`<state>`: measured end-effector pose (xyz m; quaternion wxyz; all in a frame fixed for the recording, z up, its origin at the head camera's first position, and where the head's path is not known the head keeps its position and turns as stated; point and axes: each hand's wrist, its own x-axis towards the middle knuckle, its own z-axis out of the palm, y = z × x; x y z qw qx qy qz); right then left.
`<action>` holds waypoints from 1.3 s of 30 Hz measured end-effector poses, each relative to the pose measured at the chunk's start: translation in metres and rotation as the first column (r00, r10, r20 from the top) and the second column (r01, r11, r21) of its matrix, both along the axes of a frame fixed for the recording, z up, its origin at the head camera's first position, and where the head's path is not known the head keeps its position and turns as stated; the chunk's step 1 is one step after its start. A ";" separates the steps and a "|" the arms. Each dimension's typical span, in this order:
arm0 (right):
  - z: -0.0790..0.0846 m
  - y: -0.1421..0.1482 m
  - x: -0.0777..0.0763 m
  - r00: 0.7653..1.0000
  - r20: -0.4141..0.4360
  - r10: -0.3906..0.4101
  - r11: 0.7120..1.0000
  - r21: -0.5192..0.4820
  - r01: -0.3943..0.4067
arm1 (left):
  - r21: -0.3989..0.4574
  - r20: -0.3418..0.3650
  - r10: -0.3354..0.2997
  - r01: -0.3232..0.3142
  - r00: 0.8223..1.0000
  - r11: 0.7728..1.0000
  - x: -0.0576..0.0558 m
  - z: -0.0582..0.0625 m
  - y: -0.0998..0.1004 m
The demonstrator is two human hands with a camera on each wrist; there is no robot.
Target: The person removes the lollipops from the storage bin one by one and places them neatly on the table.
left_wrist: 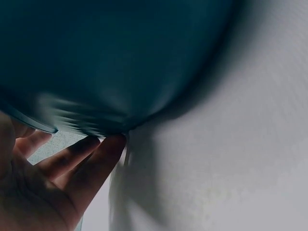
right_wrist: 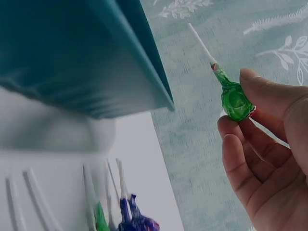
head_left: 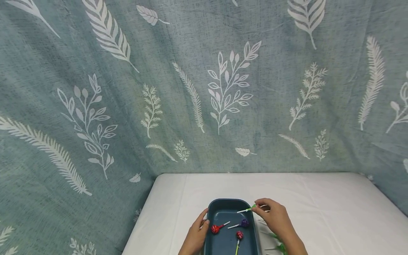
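Observation:
A dark blue tray [head_left: 231, 244] stands on the white-covered table. My left hand [head_left: 195, 235] holds its left side, thumb at the rim and fingers [left_wrist: 103, 156] against the outer wall. Over the tray's far right corner, my right hand [head_left: 275, 216] pinches a green-wrapped lollipop [right_wrist: 236, 102] by its candy end, white stick pointing left. Inside the tray lie a red lollipop [head_left: 215, 229] at the left, a purple lollipop [head_left: 244, 223] to the right and another red lollipop [head_left: 239, 234] with a yellow-green stick nearer me.
Right of the tray, partly under my right forearm, several lollipops lie on the table, including green ones [head_left: 282, 248] and purple ones [right_wrist: 139, 221]. A leaf-patterned grey-green cloth [head_left: 223, 148] hangs behind and left of the white table [head_left: 325, 205].

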<state>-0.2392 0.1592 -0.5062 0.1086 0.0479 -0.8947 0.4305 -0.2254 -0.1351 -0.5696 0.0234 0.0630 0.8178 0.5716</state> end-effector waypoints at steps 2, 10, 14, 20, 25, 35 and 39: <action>-0.001 0.005 0.001 1.000 0.015 -0.013 1.000 -0.008 0.013 | 0.003 -0.002 0.000 0.000 1.000 1.000 0.000 0.000 0.000; -0.005 0.027 0.005 0.998 0.031 -0.058 0.998 0.005 0.058 | -0.019 -0.005 -0.001 0.001 1.000 1.000 0.000 -0.003 0.000; -0.010 0.041 0.005 0.995 0.046 -0.086 0.996 0.026 0.085 | -0.014 -0.003 -0.004 0.004 1.000 1.000 -0.001 -0.004 -0.001; -0.015 0.059 0.003 0.986 0.104 -0.129 0.991 0.051 0.125 | -0.007 0.007 0.006 -0.006 1.000 1.000 -0.002 -0.003 -0.002; -0.016 0.069 0.003 0.973 0.136 -0.185 0.982 0.069 0.177 | -0.001 0.039 0.021 -0.021 0.999 1.000 -0.002 -0.003 -0.001; -0.040 0.097 0.009 0.946 0.169 -0.278 0.958 0.117 0.260 | -0.024 0.024 -0.005 0.005 1.000 1.000 -0.001 -0.004 -0.001; -0.046 0.109 0.011 0.941 0.171 -0.292 0.953 0.137 0.271 | -0.016 0.031 -0.001 0.002 1.000 1.000 -0.002 -0.002 -0.001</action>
